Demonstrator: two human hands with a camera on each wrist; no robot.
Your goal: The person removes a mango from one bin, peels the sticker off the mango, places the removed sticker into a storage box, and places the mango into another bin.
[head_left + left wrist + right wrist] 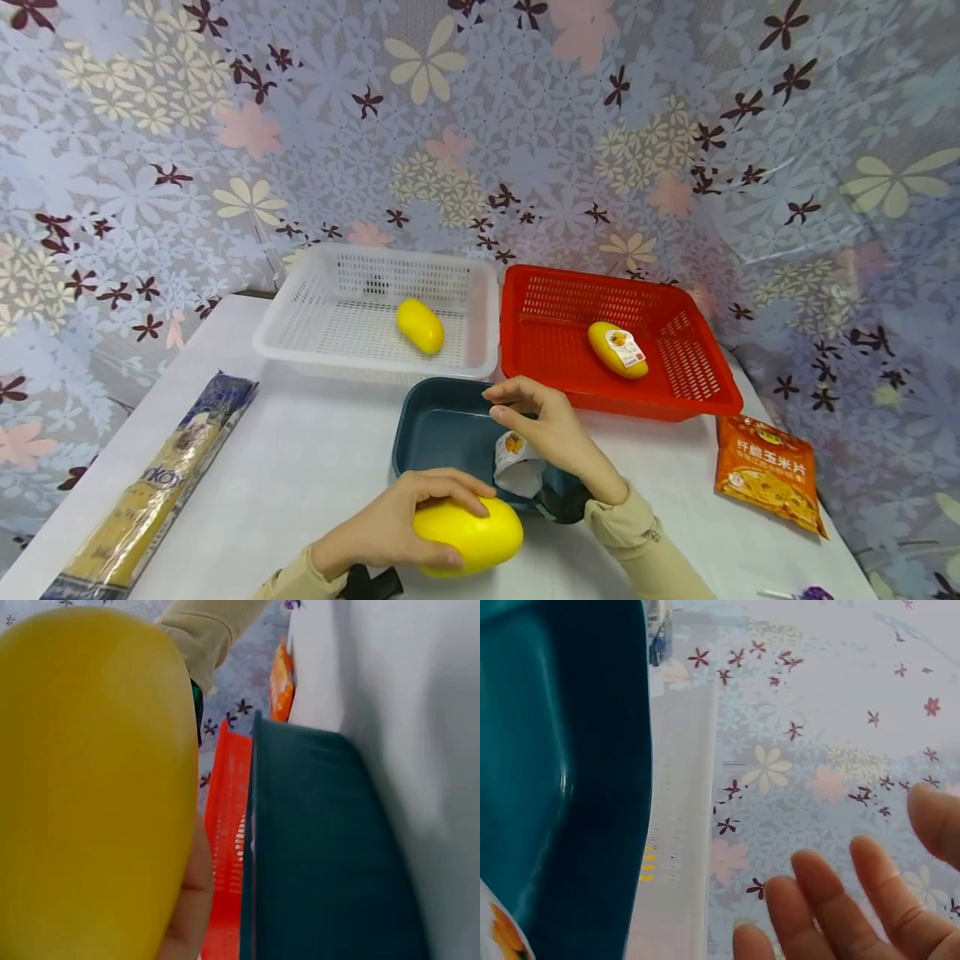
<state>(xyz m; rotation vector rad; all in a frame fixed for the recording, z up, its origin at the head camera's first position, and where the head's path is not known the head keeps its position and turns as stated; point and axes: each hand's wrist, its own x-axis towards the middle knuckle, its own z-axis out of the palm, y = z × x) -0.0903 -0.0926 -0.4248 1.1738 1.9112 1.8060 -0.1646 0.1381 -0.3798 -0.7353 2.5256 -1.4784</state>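
My left hand (pixel 401 517) grips a smooth yellow mango (pixel 471 533) just in front of the dark teal basin (pixel 408 433). That mango (pixel 90 787) fills much of the left wrist view, with part of a finger showing beside it. Over the basin's right side is my right hand (pixel 553 425), its fingers spread and loosely bent around nothing. Below it in the basin lies a curled white label piece (pixel 519 471) with an orange fruit picture, partly covered by the hand. In the right wrist view, the fingers of the right hand (pixel 847 907) stand apart from the thumb.
Behind the basin, a white basket (pixel 300 350) holds a plain mango (pixel 420 326). Beside it, a red basket (pixel 536 367) holds a mango with a white label (pixel 618 350). A long noodle packet (pixel 157 492) lies left, an orange snack bag (pixel 768 471) right. A lollipop (pixel 813 592) is near the front.
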